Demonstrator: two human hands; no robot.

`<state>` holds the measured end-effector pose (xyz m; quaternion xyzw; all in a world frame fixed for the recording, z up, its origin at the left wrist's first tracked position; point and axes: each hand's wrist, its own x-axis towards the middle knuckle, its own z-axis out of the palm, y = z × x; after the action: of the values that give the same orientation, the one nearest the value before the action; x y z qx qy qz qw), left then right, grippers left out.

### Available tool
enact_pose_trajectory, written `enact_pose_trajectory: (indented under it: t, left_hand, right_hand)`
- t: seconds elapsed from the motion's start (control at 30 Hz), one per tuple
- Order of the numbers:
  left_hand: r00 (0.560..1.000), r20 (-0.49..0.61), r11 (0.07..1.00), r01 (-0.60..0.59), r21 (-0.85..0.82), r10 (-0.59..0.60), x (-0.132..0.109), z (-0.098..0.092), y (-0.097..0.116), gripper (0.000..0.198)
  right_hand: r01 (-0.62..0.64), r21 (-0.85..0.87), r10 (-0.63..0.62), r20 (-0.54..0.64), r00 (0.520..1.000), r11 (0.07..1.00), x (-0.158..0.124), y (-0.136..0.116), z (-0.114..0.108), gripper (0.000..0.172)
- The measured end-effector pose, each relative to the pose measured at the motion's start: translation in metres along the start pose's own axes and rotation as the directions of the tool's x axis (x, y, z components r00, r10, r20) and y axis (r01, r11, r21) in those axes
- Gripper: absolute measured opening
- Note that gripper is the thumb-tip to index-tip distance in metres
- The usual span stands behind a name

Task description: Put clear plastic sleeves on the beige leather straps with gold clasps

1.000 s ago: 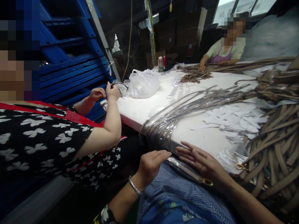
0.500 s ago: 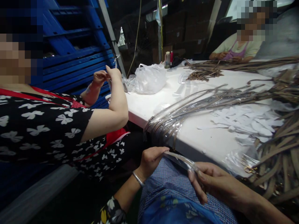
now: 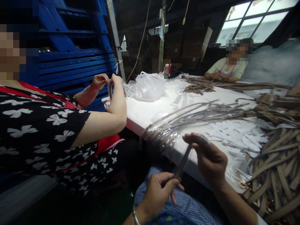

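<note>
1. Dim workroom. Blue pallets are stacked to the left of the table; a paned window stands beyond it, at the far right.
2. The table has a plain white top, with goods spread over its right half.
3. 2 co-workers noted: the person in a patterned top sits at the table's left, both hands raised by its edge; the person in a purple apron sits at its far side.
4. Cartons stand behind the table. They carry small pale labels, too small to read.
5. A pile of brown straps covers the table's right end; film-wrapped straps cross its middle and hang over the near edge.
6. A white plastic bag sits toward the table's far left corner; white strips lie on its right half.
7. Left hand, below the table's near edge: thumb and fingers closed on the strap's lower end.
8. Right hand, above that edge: fingers extended at the strap's upper end; cannot tell whether they grip it.
9. The single strap is held at the table's near edge. Its long axis is tilted, rising from the left hand toward the tabletop and leaning right.
</note>
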<state>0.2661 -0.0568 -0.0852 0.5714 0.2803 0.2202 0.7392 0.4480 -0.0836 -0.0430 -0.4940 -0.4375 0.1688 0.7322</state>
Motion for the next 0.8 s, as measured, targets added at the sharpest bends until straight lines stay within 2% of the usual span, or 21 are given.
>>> enact_pose_trajectory:
  t: [0.07, 0.13, 0.23, 0.3, 0.37, 0.4, 0.47, 0.5, 0.57, 0.6, 0.63, 0.67, 0.7, 0.73, 0.77, 0.8]
  left_hand:
    - [1.000, 0.006, 0.999, 0.025, -0.029, -0.025, -0.007, 0.001, 0.006, 0.036]
    - [0.999, -0.032, 0.997, 0.033, -0.068, -0.036, -0.013, -0.003, 0.011, 0.037]
    - [0.992, -0.110, 0.989, 0.040, -0.145, -0.057, -0.016, -0.013, 0.017, 0.035]
    - [0.987, -0.141, 0.978, 0.047, -0.205, -0.077, -0.017, -0.020, 0.019, 0.035]
    - [0.984, -0.144, 0.963, 0.063, -0.263, -0.104, -0.015, -0.027, 0.019, 0.035]
    - [0.983, -0.136, 0.957, 0.080, -0.281, -0.122, -0.013, -0.032, 0.018, 0.035]
    - [0.982, -0.094, 0.960, 0.135, -0.245, -0.162, -0.007, -0.044, 0.015, 0.035]
    - [0.982, -0.083, 0.973, 0.155, -0.168, -0.171, -0.004, -0.052, 0.013, 0.036]
    - [0.979, -0.178, 0.985, 0.118, 0.127, -0.095, 0.001, -0.069, 0.008, 0.034]
    - [0.966, -0.260, 0.945, 0.074, 0.319, 0.012, 0.003, -0.076, 0.005, 0.029]
    - [0.934, -0.323, 0.865, 0.031, 0.502, 0.154, 0.003, -0.081, 0.002, 0.023]
    - [0.892, -0.341, 0.767, -0.009, 0.641, 0.295, 0.003, -0.083, -0.001, 0.019]
    - [0.861, -0.315, 0.684, -0.052, 0.728, 0.400, 0.001, -0.082, -0.005, 0.020]
    - [0.854, -0.251, 0.630, -0.111, 0.768, 0.456, -0.001, -0.077, -0.009, 0.025]
    - [0.865, -0.161, 0.603, -0.187, 0.776, 0.475, -0.004, -0.070, -0.014, 0.030]
    - [0.875, -0.068, 0.591, -0.264, 0.762, 0.480, -0.006, -0.062, -0.020, 0.035]
  right_hand:
    - [0.061, -0.166, -0.032, 0.177, 0.984, 0.984, -0.003, 0.020, -0.005, 0.023]
    - [0.068, -0.285, 0.049, 0.386, 0.921, 0.956, -0.008, 0.040, -0.013, 0.025]
    - [0.158, -0.365, 0.118, 0.629, 0.768, 0.917, -0.018, 0.061, -0.022, 0.030]
    - [0.258, -0.350, 0.113, 0.762, 0.638, 0.901, -0.026, 0.067, -0.024, 0.034]
    - [0.334, -0.354, 0.134, 0.835, 0.534, 0.873, -0.032, 0.064, -0.023, 0.031]
    - [0.360, -0.382, 0.164, 0.845, 0.509, 0.851, -0.035, 0.060, -0.022, 0.026]
    - [0.365, -0.464, 0.259, 0.834, 0.488, 0.807, -0.038, 0.049, -0.018, 0.025]
    - [0.333, -0.509, 0.312, 0.810, 0.496, 0.793, -0.038, 0.043, -0.015, 0.027]
    - [0.176, -0.593, 0.447, 0.741, 0.500, 0.786, -0.036, 0.033, -0.012, 0.031]
    - [0.042, -0.626, 0.533, 0.696, 0.482, 0.779, -0.035, 0.029, -0.010, 0.033]
    - [-0.126, -0.646, 0.628, 0.647, 0.434, 0.753, -0.034, 0.027, -0.010, 0.036]
    - [-0.309, -0.641, 0.710, 0.606, 0.358, 0.703, -0.032, 0.025, -0.009, 0.038]
    - [-0.485, -0.608, 0.768, 0.585, 0.262, 0.629, -0.031, 0.024, -0.009, 0.038]
    - [-0.632, -0.553, 0.794, 0.584, 0.172, 0.544, -0.030, 0.022, -0.008, 0.037]
    - [-0.741, -0.487, 0.798, 0.593, 0.108, 0.462, -0.029, 0.020, -0.007, 0.035]
    - [-0.815, -0.423, 0.790, 0.609, 0.068, 0.396, -0.029, 0.018, -0.006, 0.032]
